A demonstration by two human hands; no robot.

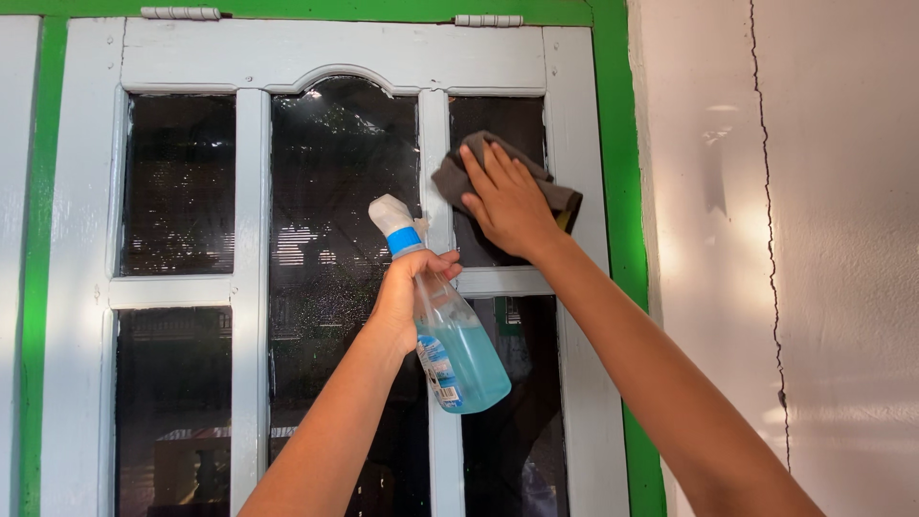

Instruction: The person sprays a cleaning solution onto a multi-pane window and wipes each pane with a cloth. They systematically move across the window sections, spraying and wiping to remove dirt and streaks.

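A grey cloth [550,191] was pressed flat by the right hand [507,206] on the upper right pane [498,120], near the white window frame [570,115]. A blue spray bottle [450,335] was gripped closed by the left hand [412,292], just below.

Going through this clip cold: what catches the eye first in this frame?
Most striking is the spray bottle of blue liquid, gripped by the left hand at centre frame before the dark glass. Just above and right of it, the right hand presses a grey cloth flat against the upper right pane of the white-framed window. A bright green border edges the frame beside a cracked white wall.
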